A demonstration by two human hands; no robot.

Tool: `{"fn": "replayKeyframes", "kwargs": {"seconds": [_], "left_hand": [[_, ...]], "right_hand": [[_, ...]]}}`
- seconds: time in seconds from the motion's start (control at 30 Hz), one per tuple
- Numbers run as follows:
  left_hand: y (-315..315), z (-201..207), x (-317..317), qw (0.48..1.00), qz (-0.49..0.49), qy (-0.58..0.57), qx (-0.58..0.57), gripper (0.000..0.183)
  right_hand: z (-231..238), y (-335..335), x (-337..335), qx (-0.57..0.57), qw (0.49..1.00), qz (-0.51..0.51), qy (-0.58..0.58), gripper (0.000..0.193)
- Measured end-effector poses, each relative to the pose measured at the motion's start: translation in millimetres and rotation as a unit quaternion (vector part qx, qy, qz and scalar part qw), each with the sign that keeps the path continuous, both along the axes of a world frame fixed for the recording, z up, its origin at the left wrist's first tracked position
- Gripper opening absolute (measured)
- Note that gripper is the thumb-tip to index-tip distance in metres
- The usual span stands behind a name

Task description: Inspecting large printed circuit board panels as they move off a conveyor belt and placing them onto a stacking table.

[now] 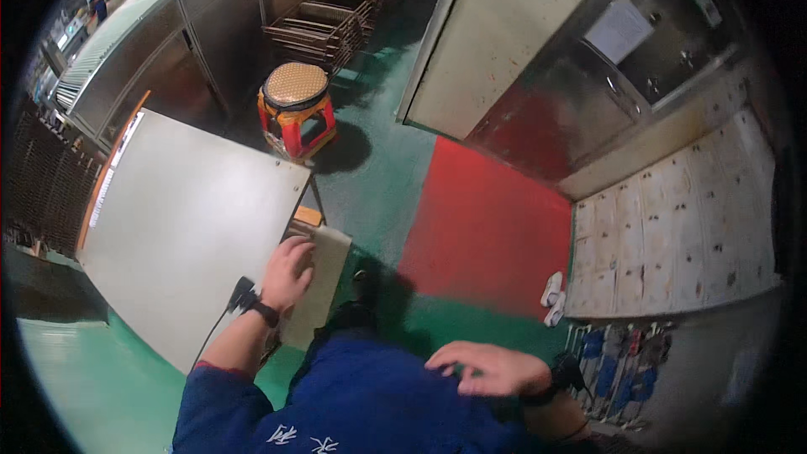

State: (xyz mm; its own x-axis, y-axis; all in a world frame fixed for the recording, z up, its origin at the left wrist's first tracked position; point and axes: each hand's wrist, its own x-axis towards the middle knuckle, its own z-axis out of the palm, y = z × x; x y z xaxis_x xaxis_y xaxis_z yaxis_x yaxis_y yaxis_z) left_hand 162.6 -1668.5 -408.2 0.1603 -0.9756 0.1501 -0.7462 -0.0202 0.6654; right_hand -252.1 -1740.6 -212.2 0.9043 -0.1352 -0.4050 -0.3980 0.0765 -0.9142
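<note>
My left hand [287,273] hovers at the right edge of a pale table [185,193], its fingers loosely bent and holding nothing. Whether it touches the table edge I cannot tell. Over the front of my blue shirt [378,391] is my right hand [492,368], with thumb and fingers apart and nothing between them. Each wrist wears a dark band with a small black device; a cable runs from the left device [244,292]. Below the left hand, a lower board [324,277] juts out beside the table.
Beyond the table stands a red and yellow stool [296,88] with a round patterned seat. Racks [328,29] are stacked behind it. A metal door [555,109] faces a red floor patch [487,227]. White shoes [552,298] lie by pale lockers [672,219], near a footwear rack [618,370].
</note>
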Motion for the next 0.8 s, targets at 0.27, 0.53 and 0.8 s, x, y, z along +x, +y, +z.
{"fn": "replayKeyframes", "kwargs": {"seconds": [0.27,0.53,0.8], "left_hand": [[-196,11,-14,0.970,-0.235,0.045,0.045,0.037],[-290,-12,50,0.998,0.019,0.020,0.065,0.031],[-366,-15,59,0.961,0.249,0.065,0.099,0.029]], "right_hand": [[-255,-142,-192,-0.367,0.794,-0.199,0.441,0.024],[-315,-351,-267,0.168,0.889,-0.161,0.395,0.016],[-251,-813,27,-0.468,0.853,-0.109,0.202,0.025]]}}
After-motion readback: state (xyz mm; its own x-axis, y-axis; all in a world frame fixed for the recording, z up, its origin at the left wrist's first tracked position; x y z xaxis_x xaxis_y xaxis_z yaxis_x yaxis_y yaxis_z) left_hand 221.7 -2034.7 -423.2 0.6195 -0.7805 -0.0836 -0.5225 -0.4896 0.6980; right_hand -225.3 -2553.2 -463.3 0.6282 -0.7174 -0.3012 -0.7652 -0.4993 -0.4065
